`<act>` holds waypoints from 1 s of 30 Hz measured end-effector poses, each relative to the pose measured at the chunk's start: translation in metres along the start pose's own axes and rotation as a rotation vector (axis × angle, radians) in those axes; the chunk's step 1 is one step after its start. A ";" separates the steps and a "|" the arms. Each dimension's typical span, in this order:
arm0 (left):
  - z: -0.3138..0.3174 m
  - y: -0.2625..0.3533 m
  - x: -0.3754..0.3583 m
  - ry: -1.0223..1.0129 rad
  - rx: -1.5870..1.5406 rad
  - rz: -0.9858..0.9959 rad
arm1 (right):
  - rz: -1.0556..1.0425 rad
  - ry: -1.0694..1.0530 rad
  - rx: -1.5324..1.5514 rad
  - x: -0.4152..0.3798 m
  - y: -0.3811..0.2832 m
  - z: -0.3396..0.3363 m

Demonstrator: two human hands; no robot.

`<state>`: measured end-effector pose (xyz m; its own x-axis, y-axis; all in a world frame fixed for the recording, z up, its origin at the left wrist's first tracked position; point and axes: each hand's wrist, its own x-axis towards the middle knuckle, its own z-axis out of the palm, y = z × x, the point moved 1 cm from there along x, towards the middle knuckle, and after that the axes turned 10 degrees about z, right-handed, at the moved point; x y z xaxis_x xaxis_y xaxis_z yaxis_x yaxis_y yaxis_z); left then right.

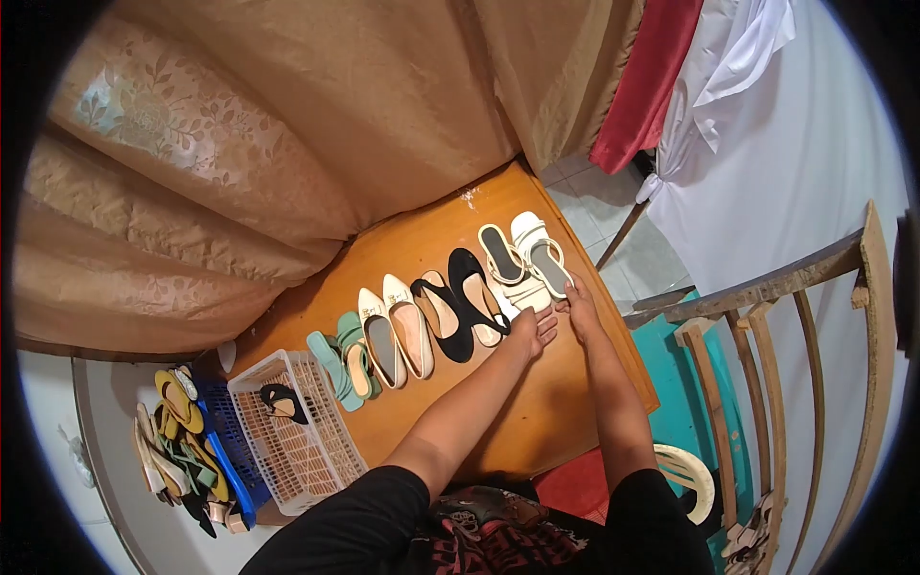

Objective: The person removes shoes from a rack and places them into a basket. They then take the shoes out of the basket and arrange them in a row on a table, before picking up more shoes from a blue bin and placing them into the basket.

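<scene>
A pair of white strappy sandals lies at the right end of a shoe row, pointing opposite ways. My right hand [580, 311] has its fingertips at the heel of the right white sandal [548, 266], whose straps point away from me. The left white sandal [497, 251] has its straps toward me. Just below those straps is my left hand [537, 332], fingers stretched out and apart; whether its thumb touches the sandal is hard to see. Left of it lie black slingback flats [467, 273], cream pointed flats [419, 356] and green sandals [328, 364].
The row stands on an orange-brown wooden table [537, 422]. At its left are a white plastic basket [331, 460] holding a black shoe [281, 402], and a blue basket [222, 441] beside piled shoes [177, 431]. A wooden rack [757, 383] stands right; tan curtains [383, 115] hang behind.
</scene>
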<state>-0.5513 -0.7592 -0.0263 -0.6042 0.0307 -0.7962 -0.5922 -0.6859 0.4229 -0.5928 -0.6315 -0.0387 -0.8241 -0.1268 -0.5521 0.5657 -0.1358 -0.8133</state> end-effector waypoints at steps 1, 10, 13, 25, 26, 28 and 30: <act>-0.002 -0.002 -0.003 -0.008 0.024 0.012 | -0.001 -0.001 -0.002 0.000 0.000 0.001; -0.017 -0.002 -0.003 -0.004 0.121 -0.017 | -0.015 0.021 -0.068 -0.007 0.004 0.016; -0.011 -0.008 -0.009 0.023 0.089 -0.004 | -0.048 0.012 -0.054 -0.008 0.009 0.014; -0.051 -0.040 -0.063 -0.234 0.367 0.006 | -0.395 0.213 -0.038 -0.002 0.089 -0.009; -0.063 -0.044 -0.078 -0.228 0.403 0.025 | -0.266 0.175 0.187 -0.023 0.085 -0.003; -0.110 -0.060 -0.100 -0.259 0.407 0.032 | -0.157 0.164 0.327 -0.067 0.083 0.008; -0.156 -0.065 -0.122 -0.309 0.437 0.028 | -0.229 0.180 0.232 -0.103 0.090 0.019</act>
<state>-0.3562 -0.8317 -0.0240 -0.7124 0.2746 -0.6458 -0.7009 -0.3244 0.6353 -0.4566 -0.6492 -0.0515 -0.9102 0.1043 -0.4008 0.3407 -0.3619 -0.8677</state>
